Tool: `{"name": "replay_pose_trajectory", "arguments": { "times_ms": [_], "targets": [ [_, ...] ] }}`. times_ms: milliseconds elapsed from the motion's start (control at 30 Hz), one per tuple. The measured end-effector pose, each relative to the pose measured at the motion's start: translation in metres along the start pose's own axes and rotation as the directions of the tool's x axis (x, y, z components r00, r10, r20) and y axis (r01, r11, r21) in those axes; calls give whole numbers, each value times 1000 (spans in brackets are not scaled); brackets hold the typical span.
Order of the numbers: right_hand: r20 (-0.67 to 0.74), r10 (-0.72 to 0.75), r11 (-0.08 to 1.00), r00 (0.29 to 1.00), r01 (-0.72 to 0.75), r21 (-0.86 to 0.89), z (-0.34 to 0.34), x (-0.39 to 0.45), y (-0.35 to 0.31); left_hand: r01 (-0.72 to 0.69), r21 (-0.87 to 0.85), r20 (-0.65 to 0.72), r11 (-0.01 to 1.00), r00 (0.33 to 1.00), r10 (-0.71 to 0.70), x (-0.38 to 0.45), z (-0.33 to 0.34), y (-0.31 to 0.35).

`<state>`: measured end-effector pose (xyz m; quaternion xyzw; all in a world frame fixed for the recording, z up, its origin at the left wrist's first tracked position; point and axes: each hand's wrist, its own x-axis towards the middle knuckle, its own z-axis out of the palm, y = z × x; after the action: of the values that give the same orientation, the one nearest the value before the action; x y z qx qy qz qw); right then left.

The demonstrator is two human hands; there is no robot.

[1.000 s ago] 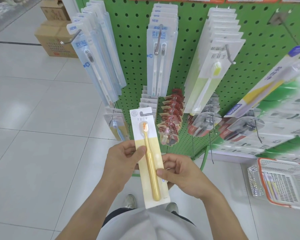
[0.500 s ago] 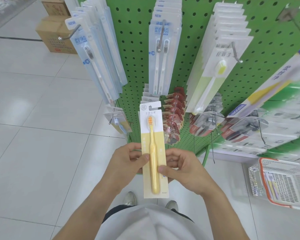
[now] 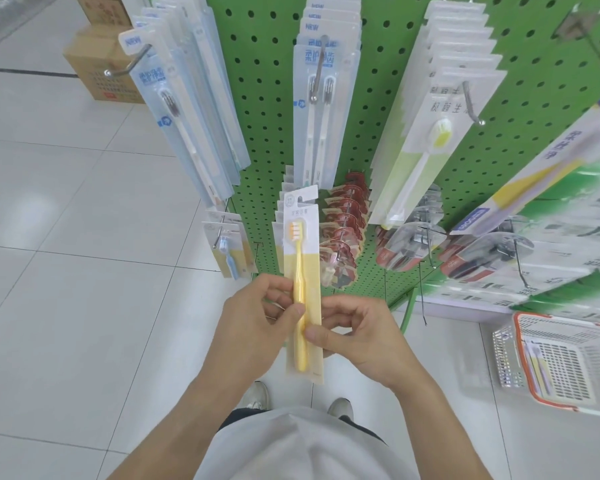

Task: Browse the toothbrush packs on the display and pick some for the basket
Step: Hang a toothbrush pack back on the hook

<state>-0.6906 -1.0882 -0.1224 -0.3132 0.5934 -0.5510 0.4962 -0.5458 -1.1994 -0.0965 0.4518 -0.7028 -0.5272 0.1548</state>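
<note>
Yellow toothbrush pack (image 3: 302, 271) held upright before the green pegboard (image 3: 378, 98); left hand (image 3: 253, 323) pinches its left edge, right hand (image 3: 357, 337) pinches its right edge lower down; basket (image 3: 565, 362) on the floor, far right, well apart.

A bright green perforated metal pegboard (image 3: 388, 98) is dotted with dark holes. Below its middle, a yellow plastic toothbrush on a white-and-pale-yellow card pack (image 3: 302, 271). To the pegboard's lower right, an orange-rimmed white mesh plastic basket (image 3: 520, 362) on glossy white floor tiles (image 3: 66, 271).
</note>
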Motion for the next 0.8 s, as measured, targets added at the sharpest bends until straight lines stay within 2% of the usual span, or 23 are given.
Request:
{"name": "replay_pose_trajectory", "arguments": {
  "times_ms": [67, 167, 300, 400, 467, 533, 633, 800],
  "targets": [
    [20, -17, 1000, 1000, 16, 17, 0, -1, -2, 2, -19, 3, 1000, 1000, -1, 1, -1, -1],
    [16, -65, 998, 998, 64, 26, -3, -1, -1, 22, -134, 44, 991, 999, -16, 2, -4, -1],
    [-31, -21, 997, 999, 23, 74, -1, 3, 4, 85, -310, 144, 947, 989, -42, -1, -6, 1],
    [-75, -4, 995, 997, 12, 104, 2, 5, 6, 98, -319, 183, 943, 982, -40, -2, -6, 3],
    [-142, 20, 992, 990, -2, 124, 1, 6, 9, 67, -307, 144, 949, 989, -23, -3, -7, 4],
    [-167, 44, 989, 985, -18, 150, -1, 6, 9, 69, -367, 76, 928, 996, -43, -3, -8, 5],
    [-160, 41, 997, 986, -29, 76, -3, 6, 9, 107, -468, 31, 877, 994, -105, -1, -8, 7],
    [-14, 21, 996, 1000, -22, -81, -5, 2, 8, 27, -319, -157, 947, 984, -81, 0, -4, 3]
  ]
}}
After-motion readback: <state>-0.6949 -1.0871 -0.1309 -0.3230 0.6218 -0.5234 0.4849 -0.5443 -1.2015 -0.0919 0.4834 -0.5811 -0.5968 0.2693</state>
